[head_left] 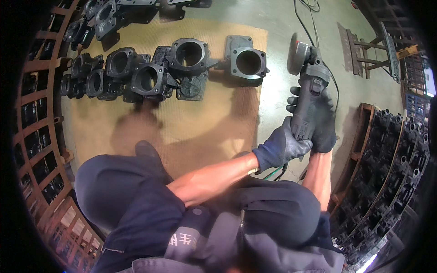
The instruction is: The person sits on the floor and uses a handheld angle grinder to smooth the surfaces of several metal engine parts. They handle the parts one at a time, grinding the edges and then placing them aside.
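Note:
Both my gloved hands are on a black angle grinder (304,107), held upright in front of my right knee. Its guarded disc end (298,57) points away from me. My left hand (282,143) closes round the rear of the handle. My right hand (325,123) wraps the body from the right side, its dark fingertips showing on the left side. To the left of the tool, apart from it, a black flanged casting (237,43) with a round bore stands alone. Further left sits a group of similar castings (191,86).
Under the castings lies a brown cardboard sheet (205,125). More castings (105,20) stand at the far left. Rusty metal racks (38,107) rise on the left. A crate of dark parts (387,159) is at the right, with a stool (369,58) beyond. A cord (337,88) trails behind the grinder.

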